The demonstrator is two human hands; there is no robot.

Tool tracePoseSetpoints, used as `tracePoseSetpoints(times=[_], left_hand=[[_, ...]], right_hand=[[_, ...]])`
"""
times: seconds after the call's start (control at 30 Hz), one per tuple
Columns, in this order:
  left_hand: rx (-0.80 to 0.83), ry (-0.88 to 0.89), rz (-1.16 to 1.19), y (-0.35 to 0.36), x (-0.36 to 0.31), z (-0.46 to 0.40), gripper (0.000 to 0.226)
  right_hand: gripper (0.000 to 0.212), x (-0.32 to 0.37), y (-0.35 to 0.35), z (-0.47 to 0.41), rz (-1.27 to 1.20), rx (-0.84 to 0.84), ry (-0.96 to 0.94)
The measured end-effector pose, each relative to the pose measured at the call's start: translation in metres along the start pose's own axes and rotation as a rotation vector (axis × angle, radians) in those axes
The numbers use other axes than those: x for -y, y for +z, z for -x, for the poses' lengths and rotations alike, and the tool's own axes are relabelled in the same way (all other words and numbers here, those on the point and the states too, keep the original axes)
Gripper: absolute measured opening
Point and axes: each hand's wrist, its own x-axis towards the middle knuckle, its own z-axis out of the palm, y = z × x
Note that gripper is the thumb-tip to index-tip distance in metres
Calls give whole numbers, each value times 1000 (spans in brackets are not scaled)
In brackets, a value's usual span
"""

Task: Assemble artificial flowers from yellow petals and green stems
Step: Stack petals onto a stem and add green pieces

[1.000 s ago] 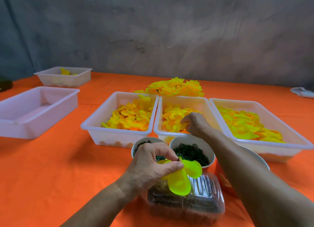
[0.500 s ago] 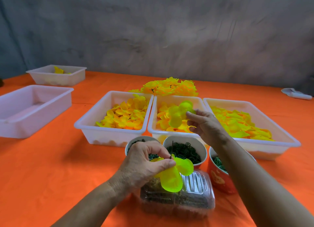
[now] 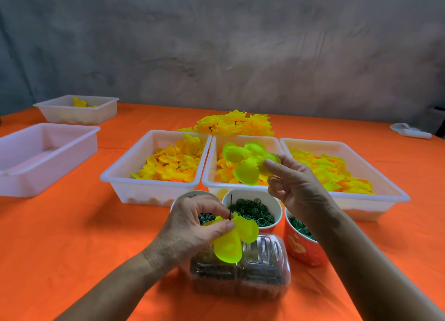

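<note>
My left hand (image 3: pixel 192 229) pinches a thin dark stem (image 3: pixel 231 206) with a yellow-green petal layer (image 3: pixel 232 240) threaded on it, above a clear plastic box (image 3: pixel 240 277). My right hand (image 3: pixel 296 183) pinches a second yellow-green petal piece (image 3: pixel 245 162) and holds it up over the middle white tray (image 3: pixel 209 174). Three white trays in a row hold loose yellow petals; the left tray (image 3: pixel 118 174) and the right tray (image 3: pixel 390 188) flank the middle one. Finished yellow flowers (image 3: pixel 231 124) lie in a pile behind the trays.
Three cups sit before the trays: a white cup (image 3: pixel 251 210) of green rings, another cup (image 3: pixel 187 196) half hidden by my left hand, a red cup (image 3: pixel 301 246). An empty white tray (image 3: pixel 45 152) and a small tray (image 3: pixel 77 109) stand at the left on the orange table.
My right hand lifted a petal piece out of the middle tray and drew it back towards me. My left hand kept its hold on the stem and petal.
</note>
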Motion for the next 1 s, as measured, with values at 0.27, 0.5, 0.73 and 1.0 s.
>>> tracePoseSetpoints(times=[0.27,0.5,0.73,1.0], left_hand=[[-94,-101,123,-20,-11,-5,16],[-172,-273,386,-33,-41,-33,56],[6,-466,572,-27,-61,-39,37],[-33,-511,724,-22,-59,-33,14]], right_hand=[[19,8,10,12,-16,76,-29],[17,19,16,15,81,224,-40],[24,28,21,21,222,299,-21],[41,29,28,30,319,209,21]])
